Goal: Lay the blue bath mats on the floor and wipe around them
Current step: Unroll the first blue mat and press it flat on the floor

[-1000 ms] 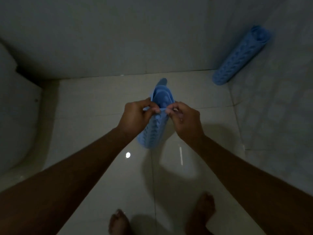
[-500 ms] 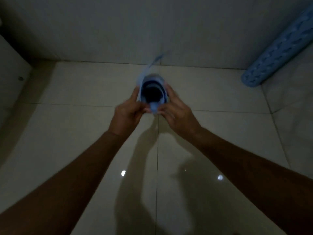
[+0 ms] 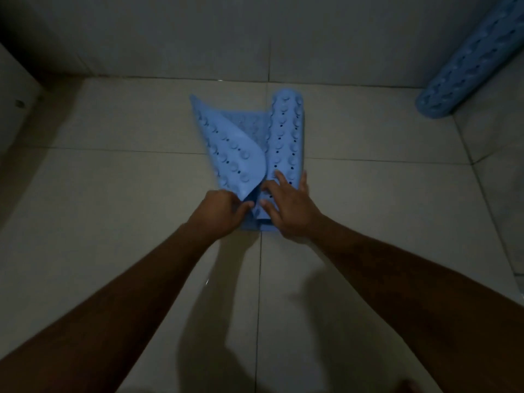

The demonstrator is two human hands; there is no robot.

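Note:
A blue bath mat (image 3: 255, 148) with round suction cups and small holes lies partly unrolled on the tiled floor (image 3: 113, 208) in the middle of the view. Its left flap curls up and over; its right side is still a roll. My left hand (image 3: 219, 211) pinches the near corner of the left flap. My right hand (image 3: 289, 205) presses with spread fingers on the near end of the rolled part. A second blue mat (image 3: 470, 58), still rolled, leans in the far right corner against the wall.
Pale tiled walls (image 3: 255, 35) close the floor at the back and on the right. A white fixture (image 3: 14, 95) stands at the left edge. The room is dim; shadows of my arms fall on the glossy tiles near me.
The rolled mat, held up end-on in both hands before, now lies on the floor and has opened partway. My hands dropped down with it and the view moved closer to the floor.

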